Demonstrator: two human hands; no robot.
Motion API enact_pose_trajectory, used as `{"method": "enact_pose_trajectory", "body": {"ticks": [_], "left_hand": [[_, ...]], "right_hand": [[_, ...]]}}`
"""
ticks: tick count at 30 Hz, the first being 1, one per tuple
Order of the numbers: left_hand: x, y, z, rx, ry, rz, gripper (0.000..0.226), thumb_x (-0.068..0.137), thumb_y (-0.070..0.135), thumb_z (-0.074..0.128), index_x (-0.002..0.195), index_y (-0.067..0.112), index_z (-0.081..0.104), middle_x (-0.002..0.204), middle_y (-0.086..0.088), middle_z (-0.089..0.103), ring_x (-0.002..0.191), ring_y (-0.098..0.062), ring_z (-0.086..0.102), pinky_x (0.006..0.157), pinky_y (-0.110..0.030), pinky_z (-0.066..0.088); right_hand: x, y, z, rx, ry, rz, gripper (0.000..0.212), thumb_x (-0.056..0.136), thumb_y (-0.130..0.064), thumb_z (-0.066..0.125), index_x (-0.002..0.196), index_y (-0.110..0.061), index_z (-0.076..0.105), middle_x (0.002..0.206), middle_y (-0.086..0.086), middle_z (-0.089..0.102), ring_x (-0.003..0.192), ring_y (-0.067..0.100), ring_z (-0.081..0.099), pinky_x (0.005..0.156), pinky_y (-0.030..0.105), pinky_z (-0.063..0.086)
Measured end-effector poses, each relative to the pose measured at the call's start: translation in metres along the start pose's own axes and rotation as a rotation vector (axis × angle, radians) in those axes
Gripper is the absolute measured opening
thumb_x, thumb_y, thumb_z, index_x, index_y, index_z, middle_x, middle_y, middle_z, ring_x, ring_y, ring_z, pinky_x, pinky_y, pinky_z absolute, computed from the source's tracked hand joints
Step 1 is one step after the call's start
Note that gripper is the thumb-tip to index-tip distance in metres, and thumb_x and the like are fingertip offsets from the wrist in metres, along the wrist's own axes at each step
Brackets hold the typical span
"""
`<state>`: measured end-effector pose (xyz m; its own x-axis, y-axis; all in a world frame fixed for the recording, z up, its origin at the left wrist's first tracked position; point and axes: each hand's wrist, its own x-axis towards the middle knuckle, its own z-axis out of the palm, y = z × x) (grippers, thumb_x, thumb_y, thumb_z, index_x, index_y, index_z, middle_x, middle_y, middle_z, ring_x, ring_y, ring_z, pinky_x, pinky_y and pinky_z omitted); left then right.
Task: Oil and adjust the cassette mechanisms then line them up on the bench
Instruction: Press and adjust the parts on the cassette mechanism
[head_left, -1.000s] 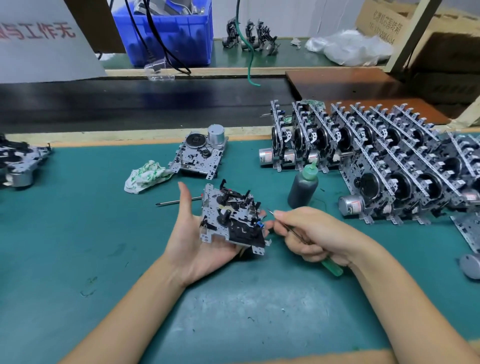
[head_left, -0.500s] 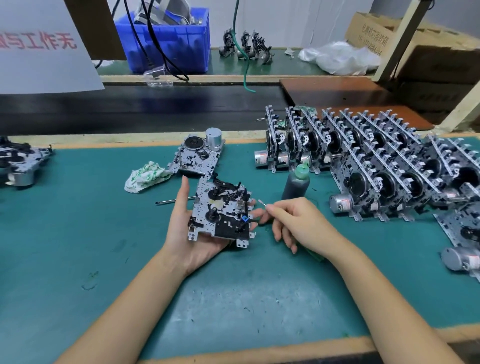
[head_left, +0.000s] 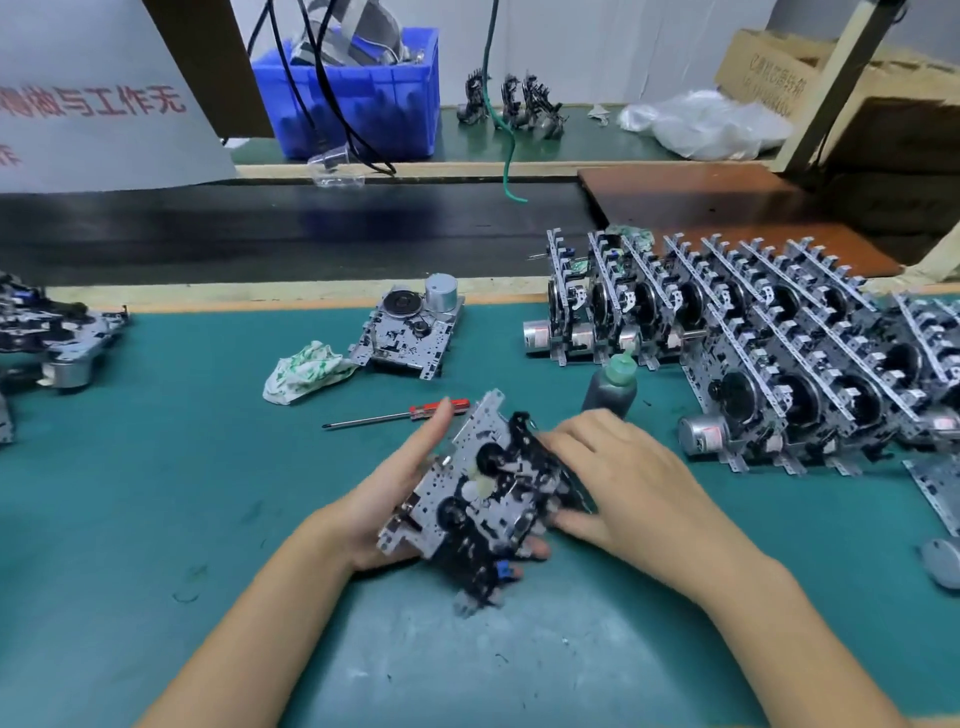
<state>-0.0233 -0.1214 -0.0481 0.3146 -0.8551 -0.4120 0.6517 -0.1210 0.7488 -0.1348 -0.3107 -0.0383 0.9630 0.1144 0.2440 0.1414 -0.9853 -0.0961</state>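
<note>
A cassette mechanism (head_left: 483, 499), a metal plate with black parts, is tilted above the green bench mat (head_left: 156, 493). My left hand (head_left: 374, 499) holds it from underneath, thumb straight along its left edge and fingertips showing below its right side. My right hand (head_left: 634, 483) grips its right edge, fingers on top and thumb beneath. No tool shows in that hand. A dark oil bottle with a green cap (head_left: 613, 387) stands just behind my right hand. Rows of upright mechanisms (head_left: 753, 332) are lined up at the right.
A red-handled screwdriver (head_left: 400, 415) lies behind my left thumb. Further back a mechanism lies flat (head_left: 410, 332) beside a crumpled rag (head_left: 306, 369). More mechanisms (head_left: 57, 332) sit at the left edge, and a loose motor (head_left: 943, 561) at the right. A blue bin (head_left: 363, 98) stands beyond the conveyor.
My right hand moved off the thin tool's working pose and onto the mechanism's right edge; the tool is out of sight. The mechanism turned and tilted in my left hand.
</note>
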Motion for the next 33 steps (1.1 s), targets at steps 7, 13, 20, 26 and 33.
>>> {"method": "enact_pose_trajectory", "body": {"ticks": [7,13,20,26,33], "left_hand": [[0.000,0.013,-0.012,-0.037,0.086,-0.064,0.096,0.059,0.086,0.043,0.081,-0.004,0.066,0.093,-0.022,0.065,0.089,-0.030,0.063,0.087,-0.040,0.052],[-0.036,-0.005,0.004,0.947,0.767,0.274,0.087,0.057,0.098,0.017,0.085,0.027,0.058,0.060,0.016,0.063,0.054,-0.010,0.060,0.052,-0.029,0.041],[-0.048,-0.045,0.035,1.835,0.857,0.164,0.081,0.038,0.100,0.004,0.068,0.033,0.039,0.071,0.010,0.064,0.077,-0.007,0.063,0.060,-0.024,0.040],[-0.038,-0.047,0.029,1.723,0.931,0.514,0.056,0.054,0.082,0.041,0.050,0.028,0.027,0.030,-0.002,0.040,0.028,-0.019,0.047,0.036,-0.019,0.027],[-0.034,-0.050,0.019,1.635,0.904,0.610,0.065,0.055,0.082,0.045,0.044,0.019,0.035,0.030,0.001,0.036,0.027,-0.021,0.042,0.032,-0.023,0.031]], "right_hand": [[-0.026,-0.002,-0.005,-0.111,0.102,-0.060,0.058,0.072,-0.072,0.046,0.072,-0.017,0.063,0.072,-0.008,0.058,0.070,0.016,0.057,0.061,0.025,0.047],[-0.040,-0.005,0.003,-0.024,0.153,0.051,0.054,0.078,-0.064,0.046,0.071,-0.012,0.061,0.075,-0.002,0.056,0.068,0.020,0.055,0.061,0.031,0.049],[-0.040,-0.009,0.010,-0.052,0.166,0.065,0.047,0.078,-0.058,0.048,0.063,-0.013,0.053,0.066,-0.003,0.049,0.064,0.020,0.048,0.064,0.028,0.030],[-0.041,-0.011,0.013,-0.058,0.217,0.054,0.050,0.079,-0.058,0.049,0.059,-0.013,0.053,0.062,-0.003,0.047,0.061,0.019,0.044,0.063,0.027,0.028],[-0.045,-0.014,0.019,-0.048,0.232,0.062,0.048,0.073,-0.059,0.057,0.057,-0.014,0.048,0.061,-0.003,0.041,0.060,0.018,0.037,0.060,0.030,0.028]]}}
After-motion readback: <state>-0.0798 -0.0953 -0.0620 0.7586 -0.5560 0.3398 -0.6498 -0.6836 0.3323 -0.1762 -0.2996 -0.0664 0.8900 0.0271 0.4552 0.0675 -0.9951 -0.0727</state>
